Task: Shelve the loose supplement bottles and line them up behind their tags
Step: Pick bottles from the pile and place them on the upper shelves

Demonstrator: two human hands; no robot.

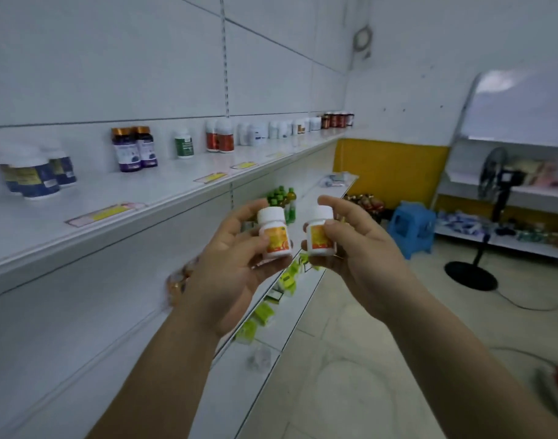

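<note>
I hold two small white bottles with orange labels in front of the shelving. My left hand (pixel 230 264) grips one bottle (pixel 275 236) upright by its body. My right hand (pixel 353 245) grips the other bottle (pixel 318 234), thumb across its label. Both are in mid-air, below and to the right of the top shelf (pixel 90 236). On that shelf stand blue-labelled tubs (pixel 33 177), two purple bottles (pixel 135 148), a green-labelled bottle (pixel 184 144), red-labelled bottles (pixel 220 136) and more white bottles (pixel 271 129) further along. Yellow price tags (pixel 106 213) lie along its front edge.
Lower shelves hold green bottles (pixel 282 196) and yellow-green boxes (pixel 287 277). A blue plastic stool (pixel 412 228) and a black standing fan (pixel 490 223) stand on the tiled floor to the right. Another white shelf unit (pixel 509 198) with packets stands at the far right.
</note>
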